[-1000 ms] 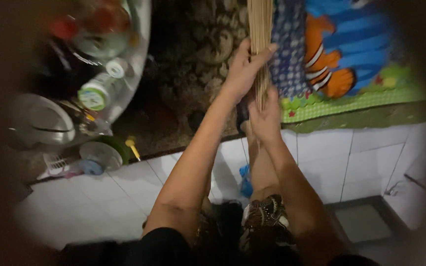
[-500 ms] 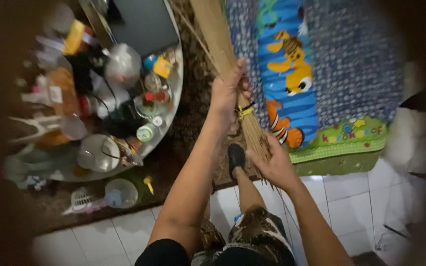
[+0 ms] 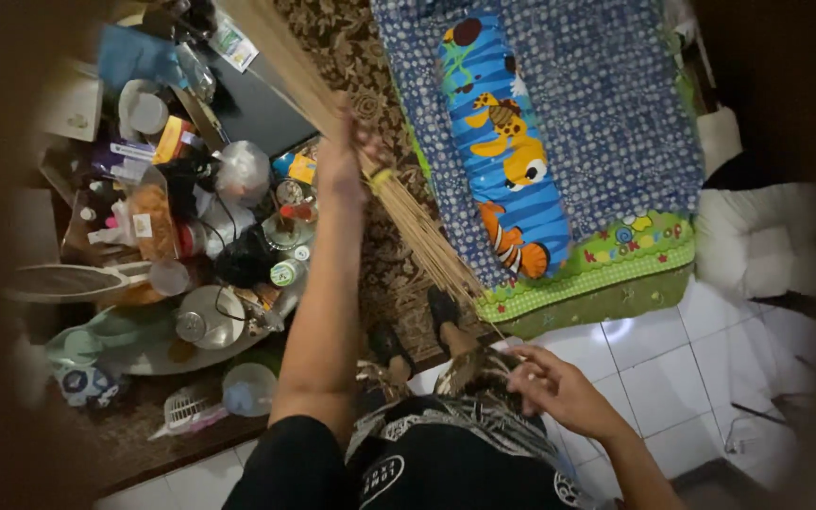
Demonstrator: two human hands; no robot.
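My left hand (image 3: 344, 156) grips a stick broom (image 3: 408, 222), a long bundle of thin tan sticks bound with a yellow tie. The bundle runs from the upper left down to its loose tips near my feet. My right hand (image 3: 559, 387) is off the broom, low by my patterned shorts, fingers apart and holding nothing. My dark shoe (image 3: 442, 308) stands on the brown carpet (image 3: 370, 255), just below the broom's tips.
A blue dotted play mat (image 3: 578, 123) with fish pictures and a green border lies on the carpet. A low round table (image 3: 181, 354) crowded with several bottles, jars and bags stands at left. White floor tiles (image 3: 654, 378) lie at lower right, white cushions (image 3: 757, 236) at right.
My right hand let go of the broom and dropped to my shorts. My left hand swung the broom up and to the left. The view shifted toward the table and mat.
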